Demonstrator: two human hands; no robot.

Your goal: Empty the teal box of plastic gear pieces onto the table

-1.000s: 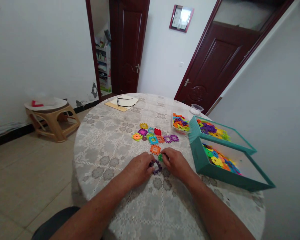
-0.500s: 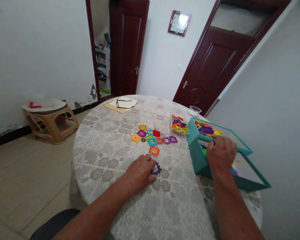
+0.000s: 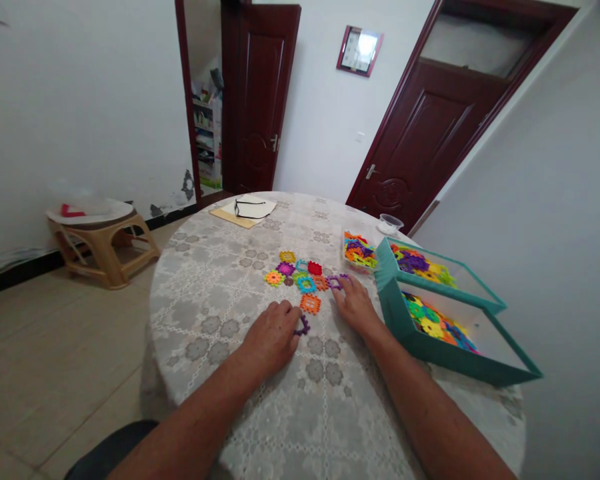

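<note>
Stool: a low tan plastic stool [image 3: 105,243] stands on the tiled floor at the far left, against the white wall, with a pale tray and something red on top
Glasses: dark-rimmed glasses [image 3: 249,207] lie on a sheet of paper at the far edge of the table
Table: a round table [image 3: 215,300] under a lace-patterned cloth fills the middle of the view
Left hand: the left hand [image 3: 271,335] lies palm down on the cloth, fingers curled loosely; its fingertips touch a purple piece [image 3: 303,327], which sits flat on the cloth and is partly hidden under them; whether it is pinched or only pressed I cannot tell
Orange piece: an orange square piece [image 3: 311,304] lies just beyond the purple one, between the two hands, touching neither
Joined pieces: a flat cluster of coloured pieces [image 3: 300,272], yellow, purple, red, blue and orange, lies further out on the cloth
Right hand: the right hand [image 3: 354,305] is flat on the cloth, fingers stretched forward and slightly spread, holding nothing that shows; its fingertips reach the purple pieces at the cluster's right end
Small tray: a clear tray [image 3: 359,249] heaped with coloured pieces stands just beyond the right hand
Box: a teal box [image 3: 405,320] and its lid [image 3: 387,261] stand side by side at the right edge of the table, both holding loose pieces
Cup: a small clear cup [image 3: 391,223] stands behind them
</note>
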